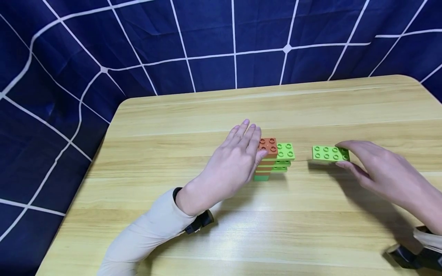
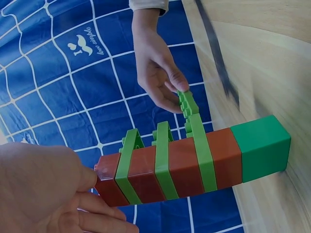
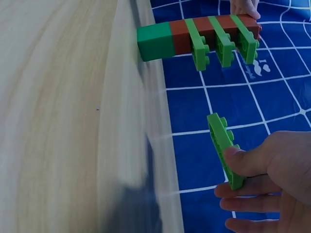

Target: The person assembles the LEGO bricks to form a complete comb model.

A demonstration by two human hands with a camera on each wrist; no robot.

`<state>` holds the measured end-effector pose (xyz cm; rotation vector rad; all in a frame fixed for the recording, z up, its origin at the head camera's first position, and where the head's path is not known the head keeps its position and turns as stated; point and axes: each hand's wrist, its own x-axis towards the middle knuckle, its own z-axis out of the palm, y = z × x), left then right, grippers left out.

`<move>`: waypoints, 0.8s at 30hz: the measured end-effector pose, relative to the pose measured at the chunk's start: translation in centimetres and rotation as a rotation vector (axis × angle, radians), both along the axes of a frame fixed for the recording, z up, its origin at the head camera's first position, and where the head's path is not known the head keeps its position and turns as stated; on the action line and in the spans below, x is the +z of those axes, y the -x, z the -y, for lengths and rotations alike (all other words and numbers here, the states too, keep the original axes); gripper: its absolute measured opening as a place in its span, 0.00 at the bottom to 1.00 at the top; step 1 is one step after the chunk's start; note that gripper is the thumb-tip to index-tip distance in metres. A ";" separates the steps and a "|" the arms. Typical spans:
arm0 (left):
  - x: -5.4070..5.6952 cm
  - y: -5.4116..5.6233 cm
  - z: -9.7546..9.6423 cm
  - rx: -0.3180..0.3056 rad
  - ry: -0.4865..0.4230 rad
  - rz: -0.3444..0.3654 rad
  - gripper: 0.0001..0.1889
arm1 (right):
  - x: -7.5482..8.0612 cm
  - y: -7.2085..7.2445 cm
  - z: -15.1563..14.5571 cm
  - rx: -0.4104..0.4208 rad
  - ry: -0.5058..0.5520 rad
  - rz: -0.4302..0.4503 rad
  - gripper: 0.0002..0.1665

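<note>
A tower of toy building bricks [image 1: 266, 165] stands upright on the table. It has a dark green brick [image 2: 261, 148] at its foot, with orange-red bricks and thin light green bricks alternating above. The light green ones jut out to the right with studs up. My left hand [image 1: 232, 159] lies along the tower's left side, fingers straight, touching the orange-red top brick [image 1: 268, 145]; the thumb reaches to its front. My right hand [image 1: 383, 165] pinches the right end of a separate light green brick [image 1: 325, 153] between thumb and fingers, held above the table, apart from the tower.
The wooden table [image 1: 155, 153] carries the tower. Behind it and to the left hangs a dark blue cloth [image 1: 207, 34] with white grid lines. Dark wrist cameras sit on both wrists, the left one [image 1: 200, 222] close over the tabletop.
</note>
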<state>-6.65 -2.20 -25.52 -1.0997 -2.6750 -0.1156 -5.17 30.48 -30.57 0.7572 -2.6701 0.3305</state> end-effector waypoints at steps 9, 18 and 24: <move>0.0 0.0 -0.1 0.004 0.035 -0.033 0.28 | 0.7 -0.1 0.5 -0.011 0.011 -0.006 0.23; -0.2 -0.1 0.0 -0.004 0.024 -0.046 0.28 | 1.7 -0.1 1.3 0.020 0.014 -0.032 0.25; -0.1 0.0 0.1 -0.001 0.033 -0.039 0.29 | 2.6 0.0 2.1 0.036 0.031 -0.038 0.25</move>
